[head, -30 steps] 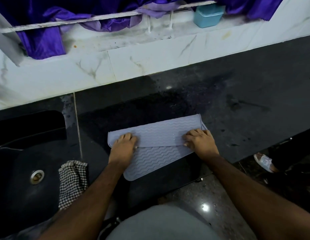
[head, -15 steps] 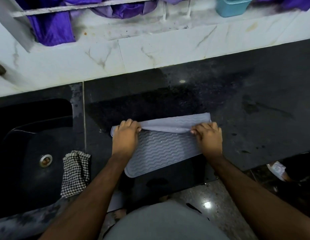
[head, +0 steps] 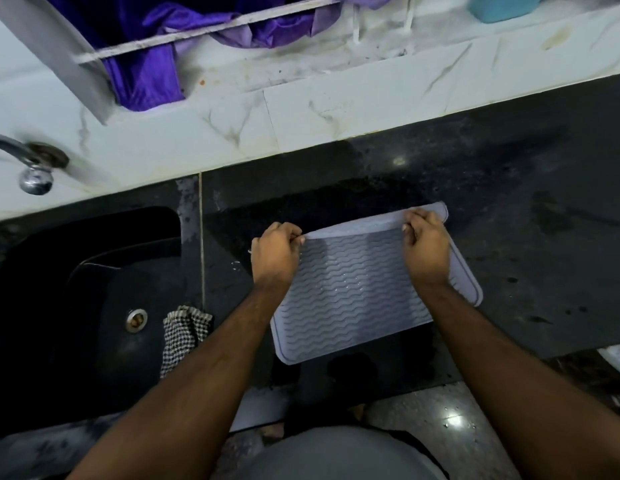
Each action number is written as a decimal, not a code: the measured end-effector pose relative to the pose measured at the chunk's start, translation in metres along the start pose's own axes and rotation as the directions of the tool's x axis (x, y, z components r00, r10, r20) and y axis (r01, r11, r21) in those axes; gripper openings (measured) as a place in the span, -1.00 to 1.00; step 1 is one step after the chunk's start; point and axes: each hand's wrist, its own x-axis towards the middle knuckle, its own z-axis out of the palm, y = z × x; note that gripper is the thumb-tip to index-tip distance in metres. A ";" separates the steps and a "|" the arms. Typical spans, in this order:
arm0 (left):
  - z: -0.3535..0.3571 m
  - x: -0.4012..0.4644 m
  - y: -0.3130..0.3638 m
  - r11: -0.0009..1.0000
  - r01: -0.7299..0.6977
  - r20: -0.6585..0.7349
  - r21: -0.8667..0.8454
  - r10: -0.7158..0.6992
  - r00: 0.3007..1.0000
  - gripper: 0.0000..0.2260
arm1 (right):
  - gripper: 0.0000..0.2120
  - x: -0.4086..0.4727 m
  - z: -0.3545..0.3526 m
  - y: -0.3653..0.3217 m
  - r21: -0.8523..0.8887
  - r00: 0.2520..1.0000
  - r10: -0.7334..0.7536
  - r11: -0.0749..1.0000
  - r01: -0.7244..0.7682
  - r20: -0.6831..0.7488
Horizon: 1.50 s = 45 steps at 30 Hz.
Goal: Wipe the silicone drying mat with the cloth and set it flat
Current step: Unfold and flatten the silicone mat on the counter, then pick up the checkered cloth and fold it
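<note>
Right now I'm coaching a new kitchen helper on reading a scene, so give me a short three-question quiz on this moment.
1. True or false: the checkered cloth is in the person's left hand.
2. Which edge of the silicone drying mat do both hands pinch: A far, B near, C right?
3. Fill in: the cloth hangs over the edge of the black ____.

Key: 1 false, since both the left hand and the right hand hold the mat. 2 A. 3 sink.

Black sink (head: 76, 306) w/ drain (head: 136, 320), tap (head: 31, 168), purple fabric (head: 145, 81), teal box (head: 502, 6) on ledge.
</note>
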 end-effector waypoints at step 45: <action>-0.087 -0.121 -0.197 0.757 0.651 0.031 -0.059 -0.651 0.759 -0.59 | -0.53 -0.153 0.184 -0.227 0.214 0.652 -0.448 0.887 0.408 0.612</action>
